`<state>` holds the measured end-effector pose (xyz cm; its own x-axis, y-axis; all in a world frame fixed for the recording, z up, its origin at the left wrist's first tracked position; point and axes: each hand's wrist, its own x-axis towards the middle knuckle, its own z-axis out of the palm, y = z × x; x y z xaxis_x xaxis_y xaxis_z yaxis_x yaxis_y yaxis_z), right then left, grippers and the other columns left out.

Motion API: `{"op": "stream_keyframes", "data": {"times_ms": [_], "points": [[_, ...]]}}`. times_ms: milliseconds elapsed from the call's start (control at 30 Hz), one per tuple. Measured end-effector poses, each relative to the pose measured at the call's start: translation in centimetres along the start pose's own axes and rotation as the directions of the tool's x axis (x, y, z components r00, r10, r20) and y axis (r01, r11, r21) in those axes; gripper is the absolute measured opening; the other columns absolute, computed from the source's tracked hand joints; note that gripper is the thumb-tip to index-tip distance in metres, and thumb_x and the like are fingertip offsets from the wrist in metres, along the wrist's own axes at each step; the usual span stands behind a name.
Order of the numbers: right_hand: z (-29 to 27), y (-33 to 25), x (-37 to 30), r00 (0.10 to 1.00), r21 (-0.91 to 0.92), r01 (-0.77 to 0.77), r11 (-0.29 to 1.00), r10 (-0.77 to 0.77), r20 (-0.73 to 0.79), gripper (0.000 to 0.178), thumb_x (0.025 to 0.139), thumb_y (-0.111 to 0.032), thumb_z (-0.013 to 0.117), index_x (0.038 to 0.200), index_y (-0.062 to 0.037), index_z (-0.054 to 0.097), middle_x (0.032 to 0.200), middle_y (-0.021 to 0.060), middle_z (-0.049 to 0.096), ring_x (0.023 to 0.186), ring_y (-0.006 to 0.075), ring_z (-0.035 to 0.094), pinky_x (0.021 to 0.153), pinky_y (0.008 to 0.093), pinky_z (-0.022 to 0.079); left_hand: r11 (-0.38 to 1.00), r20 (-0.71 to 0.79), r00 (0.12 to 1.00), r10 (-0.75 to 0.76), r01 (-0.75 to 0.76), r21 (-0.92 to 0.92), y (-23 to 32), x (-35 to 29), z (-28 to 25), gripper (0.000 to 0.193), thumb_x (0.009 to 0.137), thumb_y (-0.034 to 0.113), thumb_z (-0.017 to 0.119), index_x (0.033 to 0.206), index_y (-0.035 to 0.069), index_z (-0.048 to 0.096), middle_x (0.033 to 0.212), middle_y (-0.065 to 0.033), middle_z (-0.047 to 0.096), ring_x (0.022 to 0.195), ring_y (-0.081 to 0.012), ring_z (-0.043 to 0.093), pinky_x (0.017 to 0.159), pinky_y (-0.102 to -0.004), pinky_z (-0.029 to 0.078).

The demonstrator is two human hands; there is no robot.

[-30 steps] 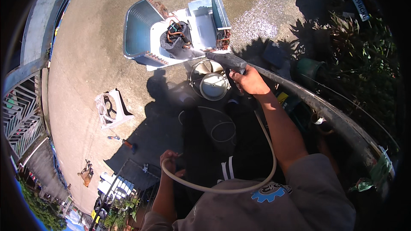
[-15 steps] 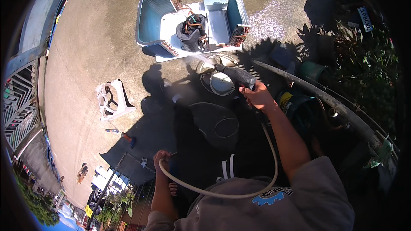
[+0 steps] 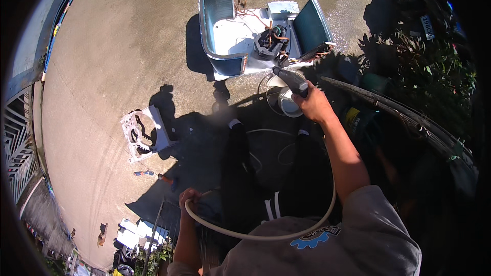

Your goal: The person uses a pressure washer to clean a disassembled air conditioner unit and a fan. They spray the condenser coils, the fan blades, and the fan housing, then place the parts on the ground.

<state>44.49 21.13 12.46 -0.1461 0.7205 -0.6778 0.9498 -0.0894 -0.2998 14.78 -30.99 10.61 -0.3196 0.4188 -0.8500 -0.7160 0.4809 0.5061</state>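
Going from the left of the scene, a metal gate (image 3: 18, 143) is standing at the edge of a wide concrete yard (image 3: 117, 46), and a white plastic casing (image 3: 143, 134) is lying flat on the ground with a small red-handled tool (image 3: 153, 175) just near of it, both well apart from the main work. Nearer the middle, the left hand (image 3: 190, 198) is closing around a pale hose (image 3: 255, 232) down by the person's hip, and the hose is curving in a loop across the front of the body and rising toward the other arm. The person's dark trouser legs are showing between the hands, standing in their own shadow. Farther away, an opened air-conditioner unit (image 3: 240, 30) is sitting on the concrete with its cover off, its curved finned coil on the left, a dark compressor (image 3: 268, 41) and loose wires in the middle, and a second finned panel on the right. The right hand (image 3: 313, 105) is gripping a dark spray gun (image 3: 290, 79) and pointing its nozzle at the near side of the unit. A round metal fan piece (image 3: 286, 101) is lying on the ground just beside that hand. The concrete (image 3: 353, 0) around and beyond the unit is looking darker and wet, so washing seems to be well begun, though I cannot tell how much of the coil is clean. On the far right, plants (image 3: 429, 71) are growing in deep shade.
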Motion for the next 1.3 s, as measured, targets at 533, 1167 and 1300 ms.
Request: {"op": "stream_keyframes", "data": {"times_ms": [533,1167,1300], "points": [[7.3,-20.3,5.8,0.999,0.7,0.012,0.714,-0.029,0.012,0.048,0.101,-0.022,0.076,0.136,0.0015,0.055,0.084,0.0028,0.062,0.06,0.0103,0.05,0.053,0.0308,0.043,0.932,0.064,0.996,-0.058,0.077,-0.355,2.4,4.2,-4.3,0.04,0.102,0.031,0.052,0.079,0.003,0.069,0.062,-0.0076,0.054,0.063,-0.0235,0.057,0.084,-0.0468,0.059],[-0.1,-20.2,15.7,0.98,0.174,0.192,0.966,-0.181,-0.081,0.073,0.098,-0.031,0.077,0.159,-0.0045,0.047,0.132,0.0242,0.074,0.127,0.0385,0.069,0.11,0.0439,0.052,0.939,-0.047,0.99,-0.132,0.109,-0.326,2.4,5.1,-2.9,0.033,0.101,0.03,0.06,0.08,0.007,0.07,0.065,-0.0082,0.06,0.06,-0.0207,0.056,0.077,-0.0465,0.059],[-1.1,-21.8,23.3,0.953,-0.082,0.303,0.949,-0.304,0.012,0.077,0.096,-0.034,0.075,0.16,-0.0039,0.046,0.132,0.027,0.073,0.125,0.0402,0.07,0.11,0.0435,0.052,0.994,-0.029,0.996,-0.082,0.084,0.065,0.1,5.1,-0.9,0.032,0.1,0.029,0.063,0.078,0.007,0.068,0.069,-0.006,0.064,0.064,-0.0182,0.059,0.071,-0.0386,0.055]]}}
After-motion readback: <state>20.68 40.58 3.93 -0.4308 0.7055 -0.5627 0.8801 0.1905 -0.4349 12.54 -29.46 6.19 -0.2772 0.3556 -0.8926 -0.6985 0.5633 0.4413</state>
